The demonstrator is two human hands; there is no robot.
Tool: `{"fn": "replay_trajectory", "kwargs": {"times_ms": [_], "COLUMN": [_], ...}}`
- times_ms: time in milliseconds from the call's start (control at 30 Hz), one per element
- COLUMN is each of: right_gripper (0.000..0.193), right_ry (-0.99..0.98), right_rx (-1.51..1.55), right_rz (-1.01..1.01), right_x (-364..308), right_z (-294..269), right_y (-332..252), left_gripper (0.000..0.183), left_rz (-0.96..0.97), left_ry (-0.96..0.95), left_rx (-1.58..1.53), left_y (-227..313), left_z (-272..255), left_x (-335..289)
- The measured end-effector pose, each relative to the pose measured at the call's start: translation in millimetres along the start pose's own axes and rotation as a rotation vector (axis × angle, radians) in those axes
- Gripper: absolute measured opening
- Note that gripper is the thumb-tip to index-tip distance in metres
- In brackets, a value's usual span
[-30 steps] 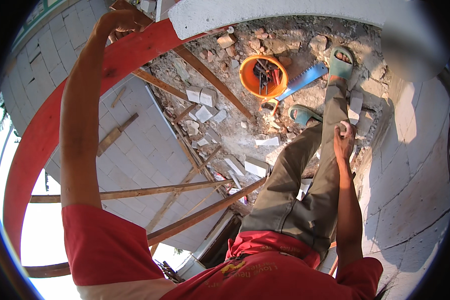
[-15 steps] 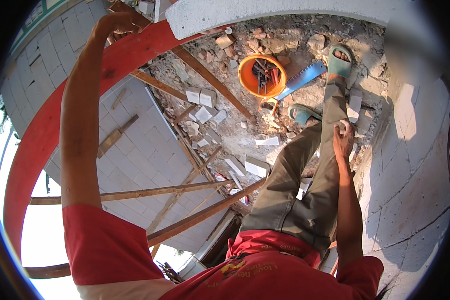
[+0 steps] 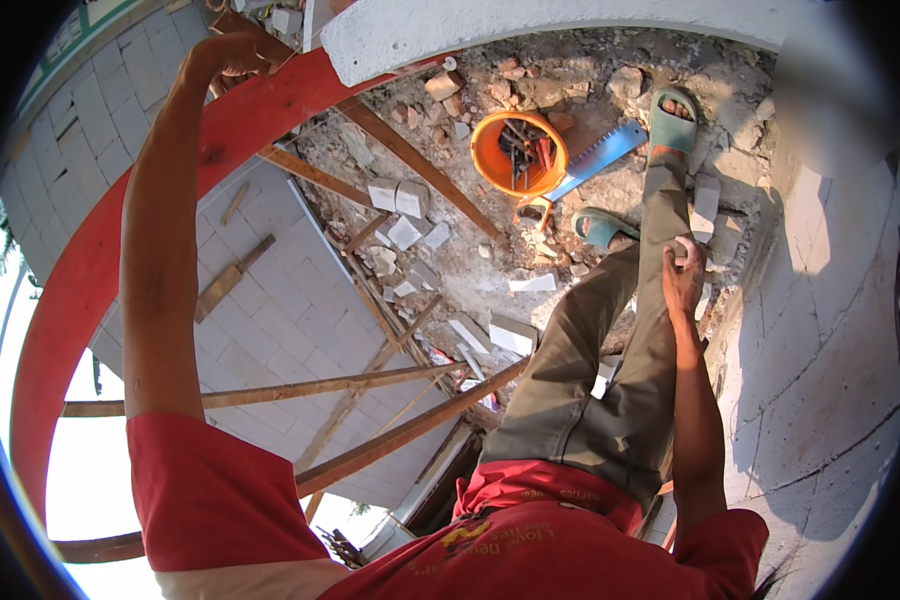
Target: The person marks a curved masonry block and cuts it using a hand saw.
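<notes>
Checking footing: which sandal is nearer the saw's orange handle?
The left foot's sandal, just right of the orange handle; the right foot's sandal is by the blade's far end.

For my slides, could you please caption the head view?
Left hand by curved red beam, right hand by trouser leg, orange bucket and saw on rubble.

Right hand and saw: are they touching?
Apart: the head view plainly shows trouser leg and rubbly ground between the right hand and the saw.
</notes>
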State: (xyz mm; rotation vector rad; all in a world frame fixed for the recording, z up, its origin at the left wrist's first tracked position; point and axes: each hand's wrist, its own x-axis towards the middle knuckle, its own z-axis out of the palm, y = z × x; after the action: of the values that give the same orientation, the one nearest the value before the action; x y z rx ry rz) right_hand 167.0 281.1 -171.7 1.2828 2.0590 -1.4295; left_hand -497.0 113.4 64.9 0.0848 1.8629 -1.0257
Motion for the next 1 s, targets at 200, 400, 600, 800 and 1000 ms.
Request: {"fn": "replay_trajectory", "kwargs": {"times_ms": [200,400,600,800,1000], "right_gripper": [0.032,0.032,0.032,0.032,0.032], "right_ry": [0.004,-0.008,0.0,0.004,-0.01], "right_rx": [-0.025,-0.014,-0.014,-0.038,-0.031], "right_rz": [-0.041,-0.048,-0.061,-0.072,-0.039], "right_x": [0.9,2.1,2.2,2.3,2.0], "right_z": [1.5,-0.3,0.4,-0.9,-2.0], "right_y": [-1.1,-0.6,-3.7,-0.4,-5.5], "left_gripper": [0.038,0.036,0.042,0.044,0.046], "left_rz": [-0.034,0.002,-0.044,-0.044,-0.051], "left_ry": [0.001,0.013,-0.025,-0.041,-0.019], "left_rx": [0.009,-0.018,-0.013,-0.021,-0.023], "left_y": [-3.8,-5.2,-7.8,-5.7,-9.0], "left_z": [-1.9,0.2,-2.6,-2.4,-1.9], "left_x": [-5.1,-0.7,-2.2,0.9,3.0]}}
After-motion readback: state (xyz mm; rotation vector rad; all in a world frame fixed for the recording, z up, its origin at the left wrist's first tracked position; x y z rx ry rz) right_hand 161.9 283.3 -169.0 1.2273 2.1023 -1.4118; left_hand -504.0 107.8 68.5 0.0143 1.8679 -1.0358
